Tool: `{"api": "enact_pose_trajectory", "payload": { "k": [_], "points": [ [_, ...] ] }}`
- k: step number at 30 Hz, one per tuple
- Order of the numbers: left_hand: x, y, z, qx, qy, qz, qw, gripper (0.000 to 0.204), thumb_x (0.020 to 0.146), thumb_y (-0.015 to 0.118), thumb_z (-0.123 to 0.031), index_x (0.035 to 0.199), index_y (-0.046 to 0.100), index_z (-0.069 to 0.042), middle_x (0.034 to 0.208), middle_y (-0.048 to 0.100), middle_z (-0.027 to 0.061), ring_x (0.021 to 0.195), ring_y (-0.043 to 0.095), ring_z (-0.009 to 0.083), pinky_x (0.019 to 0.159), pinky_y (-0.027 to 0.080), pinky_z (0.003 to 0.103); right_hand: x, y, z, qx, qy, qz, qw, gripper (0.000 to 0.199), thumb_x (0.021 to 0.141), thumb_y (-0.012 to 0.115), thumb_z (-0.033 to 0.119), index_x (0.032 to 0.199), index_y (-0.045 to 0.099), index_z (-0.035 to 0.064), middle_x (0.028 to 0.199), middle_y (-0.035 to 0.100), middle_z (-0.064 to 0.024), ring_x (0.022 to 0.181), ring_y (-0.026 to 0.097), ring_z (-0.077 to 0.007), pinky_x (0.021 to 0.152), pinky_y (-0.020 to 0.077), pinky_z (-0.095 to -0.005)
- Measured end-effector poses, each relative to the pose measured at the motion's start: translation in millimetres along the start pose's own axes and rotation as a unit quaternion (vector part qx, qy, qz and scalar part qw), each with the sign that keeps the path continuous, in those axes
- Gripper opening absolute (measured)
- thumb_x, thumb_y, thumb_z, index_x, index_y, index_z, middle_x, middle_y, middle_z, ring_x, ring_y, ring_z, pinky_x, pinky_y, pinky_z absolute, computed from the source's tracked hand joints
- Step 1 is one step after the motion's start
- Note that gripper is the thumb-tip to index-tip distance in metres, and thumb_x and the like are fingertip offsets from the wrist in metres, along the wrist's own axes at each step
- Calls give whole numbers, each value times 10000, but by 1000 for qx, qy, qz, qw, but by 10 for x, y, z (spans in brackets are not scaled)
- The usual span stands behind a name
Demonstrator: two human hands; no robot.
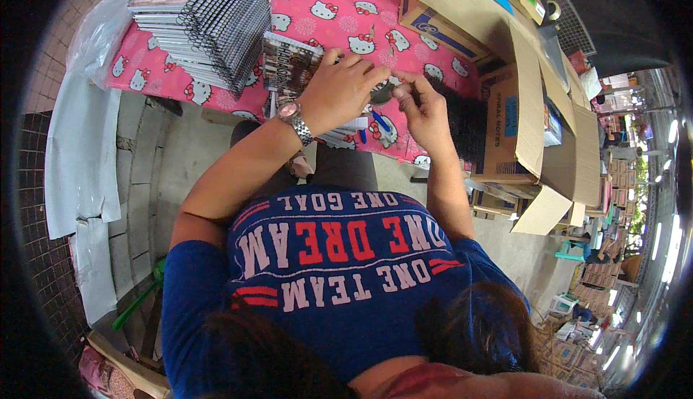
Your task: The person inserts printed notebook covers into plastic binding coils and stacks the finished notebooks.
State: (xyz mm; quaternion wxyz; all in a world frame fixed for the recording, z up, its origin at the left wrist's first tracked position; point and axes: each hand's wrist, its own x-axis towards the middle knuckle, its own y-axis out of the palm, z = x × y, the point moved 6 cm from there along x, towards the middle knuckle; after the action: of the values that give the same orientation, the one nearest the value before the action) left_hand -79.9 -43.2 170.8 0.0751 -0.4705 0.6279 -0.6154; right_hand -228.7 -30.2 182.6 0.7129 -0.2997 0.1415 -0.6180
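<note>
Dark hair (pixel 473 327), blue shirt (pixel 361 319), left hand (pixel 343 90) across book (pixel 289 61), cartons (pixel 502 126) alongside

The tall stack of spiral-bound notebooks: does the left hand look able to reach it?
Probably yes: the stack stands to the left of the left hand, with only a booklet seen between them, though that hand seems busy.

Over at the table with the pink patterned cloth (pixel 299 9), someone in a blue shirt (pixel 375 254) has the left hand (pixel 343 90) laid over a printed notebook (pixel 283 70), its fingertips meeting those of the right hand (pixel 422 108). A stack of spiral-bound notebooks (pixel 170 41) stands to their left, an open cardboard box (pixel 502 124) to their right, and a blue pen (pixel 380 122) lies just below the hands.
</note>
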Motion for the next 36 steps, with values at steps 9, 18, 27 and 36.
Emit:
{"api": "enact_pose_trajectory", "payload": {
  "k": [9, 18, 27, 36],
  "points": [
    [-41, -6, 53, -59, 2, 3, 998, 210, 901, 574, -274, 1058, 561, -135, 974, 643, 38, 1018, 576, 231, 967, 324, 443, 527, 381, -1331, 237, 160, -33, 958, 313, 941, 560, 243, 1120, 554, -14, 854, 635, -168, 719, 613, -294, 695, 503, -372],
    [-337, -78, 287, 4, -183, -17, 983, 423, 808, 679, -443, 1085, 570, -142, 1417, 393, 67, 1415, 164, 385, 965, 107, 820, 671, 643, -2214, -243, 53, 43, 968, 468, 649, 787, 232, 1019, 620, 0, 1058, 638, -224, 1043, 595, -385, 908, 478, -440],
    [-202, -95, 124, -40, -93, 36, 994, 445, 766, 714, -421, 1067, 575, -125, 1106, 547, 30, 1187, 453, 256, 972, 231, 746, 345, 88, -78, 98, 59, 335, 935, 760, 562, 683, 429, 1179, 563, 2, 1133, 538, -158, 1079, 532, -298, 994, 391, -399],
    [-162, -68, 149, -58, -52, 23, 997, 439, 762, 716, -435, 1053, 580, -137, 1099, 565, 21, 1189, 460, 243, 962, 213, 778, 250, 48, -84, 575, -63, 318, 751, 675, 609, 680, 293, 1199, 557, -11, 1166, 562, -95, 1127, 515, -207, 1006, 364, -335]
  ]
}}
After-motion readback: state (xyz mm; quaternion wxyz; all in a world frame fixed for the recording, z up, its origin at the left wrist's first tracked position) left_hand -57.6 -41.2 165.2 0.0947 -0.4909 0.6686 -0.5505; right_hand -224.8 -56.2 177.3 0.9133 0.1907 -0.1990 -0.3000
